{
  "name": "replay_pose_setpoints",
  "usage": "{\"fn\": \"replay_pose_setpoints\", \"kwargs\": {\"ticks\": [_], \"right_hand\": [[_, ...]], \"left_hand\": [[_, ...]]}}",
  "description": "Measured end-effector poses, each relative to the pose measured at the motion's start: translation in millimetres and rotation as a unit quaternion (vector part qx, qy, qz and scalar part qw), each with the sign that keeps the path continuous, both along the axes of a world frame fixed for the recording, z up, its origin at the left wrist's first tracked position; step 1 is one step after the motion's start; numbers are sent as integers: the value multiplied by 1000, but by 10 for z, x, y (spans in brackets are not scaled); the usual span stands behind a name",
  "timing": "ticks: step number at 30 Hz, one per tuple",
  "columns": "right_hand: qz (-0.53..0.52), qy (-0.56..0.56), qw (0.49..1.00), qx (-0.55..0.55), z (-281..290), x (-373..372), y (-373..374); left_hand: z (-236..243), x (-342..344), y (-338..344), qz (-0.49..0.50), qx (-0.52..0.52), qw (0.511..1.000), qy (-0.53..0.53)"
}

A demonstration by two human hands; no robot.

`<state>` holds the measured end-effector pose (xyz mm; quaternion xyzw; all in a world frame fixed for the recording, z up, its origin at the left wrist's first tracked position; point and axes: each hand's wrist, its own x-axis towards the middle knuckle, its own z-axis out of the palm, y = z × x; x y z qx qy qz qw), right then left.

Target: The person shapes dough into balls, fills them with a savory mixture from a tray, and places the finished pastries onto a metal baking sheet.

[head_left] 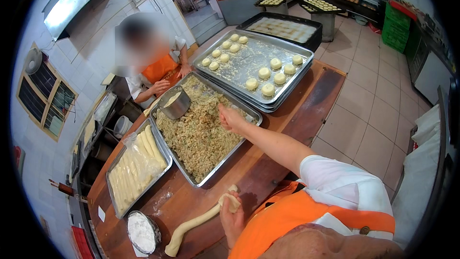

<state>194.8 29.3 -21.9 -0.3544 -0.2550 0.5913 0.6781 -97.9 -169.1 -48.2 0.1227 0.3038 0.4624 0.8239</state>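
Observation:
My left hand (pixel 232 220), near the table's front edge, holds a flattened piece of dough (pixel 230 202) in its fingers. Beside it a long dough rope (pixel 197 221) lies curved on the wood. My right hand (pixel 231 118) reaches over a metal tray (pixel 212 180) of crumbly greenish-brown filling (pixel 199 139). Its fingers are closed at the filling's surface; what they grip, if anything, is hidden. Standing in the filling is a round metal container (pixel 176 107) with pale contents.
Left of the filling, a tray (pixel 168 163) holds dough ropes partly under plastic. A bowl of white flour (pixel 142 232) stands at the near left. Across the table a co-worker in an orange apron (pixel 160 68) has both hands near the filling tray. Stacked trays (pixel 249 67) carry round dough pieces.

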Motion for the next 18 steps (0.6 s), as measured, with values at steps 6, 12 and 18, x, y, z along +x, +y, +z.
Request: {"fn": "replay_pose_setpoints", "kwargs": {"ticks": [6,12,18], "right_hand": [[27,-34,998,37,54,22,-28],[-111,-695,690,168,299,-238,-266],[-74,-683,646,333,441,-885,-804]], "left_hand": [[-21,59,230,-16,39,999,2],[224,321,578,15,49,999,15],[475,563,973,-10,45,997,-65]]}}
